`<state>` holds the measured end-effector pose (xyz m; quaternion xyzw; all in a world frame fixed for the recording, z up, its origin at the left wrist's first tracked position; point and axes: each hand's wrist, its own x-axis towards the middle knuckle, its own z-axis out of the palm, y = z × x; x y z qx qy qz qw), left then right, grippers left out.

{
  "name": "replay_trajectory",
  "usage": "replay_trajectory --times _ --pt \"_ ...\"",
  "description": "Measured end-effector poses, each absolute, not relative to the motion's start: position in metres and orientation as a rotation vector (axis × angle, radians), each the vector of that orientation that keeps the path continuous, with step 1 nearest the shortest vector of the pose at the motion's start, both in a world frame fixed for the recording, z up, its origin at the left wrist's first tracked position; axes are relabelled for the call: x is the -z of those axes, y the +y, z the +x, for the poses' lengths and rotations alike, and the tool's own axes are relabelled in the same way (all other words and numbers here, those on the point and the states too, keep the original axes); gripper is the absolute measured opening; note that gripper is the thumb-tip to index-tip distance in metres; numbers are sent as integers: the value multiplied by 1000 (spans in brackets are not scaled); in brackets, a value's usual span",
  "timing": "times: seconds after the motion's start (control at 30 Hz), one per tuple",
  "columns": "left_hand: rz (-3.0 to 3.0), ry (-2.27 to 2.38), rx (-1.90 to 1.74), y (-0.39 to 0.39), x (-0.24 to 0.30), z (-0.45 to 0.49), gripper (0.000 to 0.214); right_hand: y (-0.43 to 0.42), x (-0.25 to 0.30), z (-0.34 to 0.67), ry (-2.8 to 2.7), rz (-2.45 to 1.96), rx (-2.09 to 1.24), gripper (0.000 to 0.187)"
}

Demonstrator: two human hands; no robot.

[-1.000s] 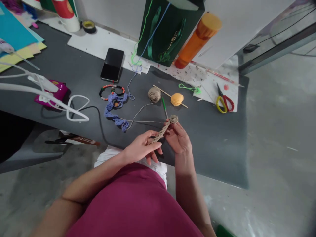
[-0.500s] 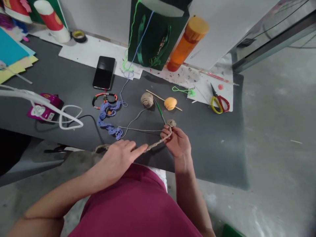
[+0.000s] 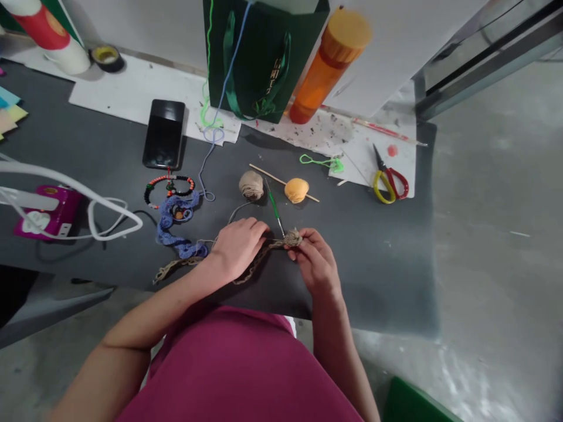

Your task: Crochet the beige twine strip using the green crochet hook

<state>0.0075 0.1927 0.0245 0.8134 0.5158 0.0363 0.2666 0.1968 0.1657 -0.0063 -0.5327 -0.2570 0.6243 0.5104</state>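
A beige crocheted twine strip (image 3: pixel 259 261) runs across the dark desk from lower left to a knotted round end (image 3: pixel 292 237). My left hand (image 3: pixel 240 249) is curled over its middle, hiding part of it. My right hand (image 3: pixel 314 261) pinches the knotted end between thumb and fingers. A green crochet hook (image 3: pixel 273 205) points its tip at that end; I cannot tell if it is held. A thin strand leads from the work to a ball of beige twine (image 3: pixel 251 185) just above my left hand.
Near the hands lie an orange yarn ball (image 3: pixel 296 190) on a wooden stick, blue crochet (image 3: pixel 173 220) and a beaded ring (image 3: pixel 169 190). Farther off are a phone (image 3: pixel 163 133), scissors (image 3: pixel 389 184), a green bag (image 3: pixel 259 58) and an orange bottle (image 3: pixel 325 70).
The strip has dropped from the air to lie along the desk, swung left. My left hand has moved from its loose end to curl over its middle. The view has shifted slightly.
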Motion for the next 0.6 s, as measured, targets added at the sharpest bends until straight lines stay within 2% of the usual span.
replay_trajectory --times 0.13,0.27,0.43,0.6 --pt "2219 1297 -136 195 -22 16 17 165 9 201 -561 -1265 -1538 17" --pt "2314 1309 -335 203 -23 18 38 163 10 203 -553 -1237 -1591 17" --pt "2535 1014 -292 218 -17 21 22 160 12 203 -631 -1243 -1597 21" --pt "2658 1065 -360 217 -12 22 26 154 12 206 -904 -1343 -1438 19"
